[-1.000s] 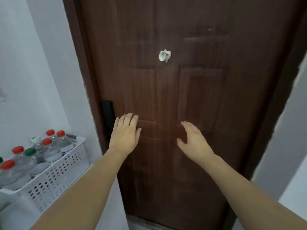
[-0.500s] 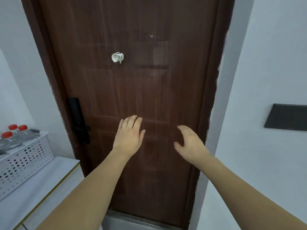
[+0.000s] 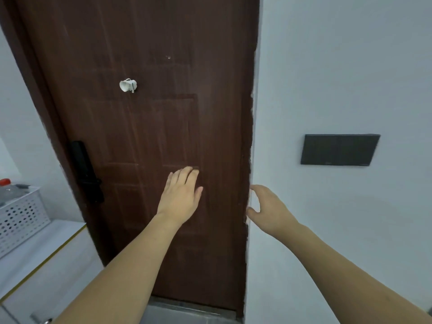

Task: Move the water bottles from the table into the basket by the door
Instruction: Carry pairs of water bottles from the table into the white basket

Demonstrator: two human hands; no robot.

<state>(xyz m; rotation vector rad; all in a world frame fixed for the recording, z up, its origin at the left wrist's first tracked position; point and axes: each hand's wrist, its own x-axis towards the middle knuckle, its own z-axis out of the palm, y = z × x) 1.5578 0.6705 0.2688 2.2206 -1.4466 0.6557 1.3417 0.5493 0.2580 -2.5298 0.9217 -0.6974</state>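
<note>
A person stood facing a dark brown door (image 3: 149,136), both bare arms stretched forward from the bottom of the view. The left hand (image 3: 181,197) was raised in front of the door panel, fingers straight and together, holding nothing; whether the palm touched the wood could not be told. The right hand (image 3: 268,209) hung just beside the door's right edge, before a pale wall (image 3: 339,66), its fingers loosely curved and apart — also empty. At the far left edge, a white perforated basket (image 3: 21,216) sat on a white tabletop (image 3: 42,249) next to the door frame, placed there, it seemed, so bottles could be dropped off close to the exit. Only a sliver of its load showed: one water bottle (image 3: 8,190) with a red cap, standing inside the basket. The table the bottles came from was out of view. With neither hand carrying anything and the basket off to the side, the person was probably between trips — free to fetch more. A black lock handle (image 3: 86,171) sat on the door's left side, a small white hook (image 3: 128,85) higher up, and a dark rectangular panel (image 3: 339,149) on the wall to the right.
</note>
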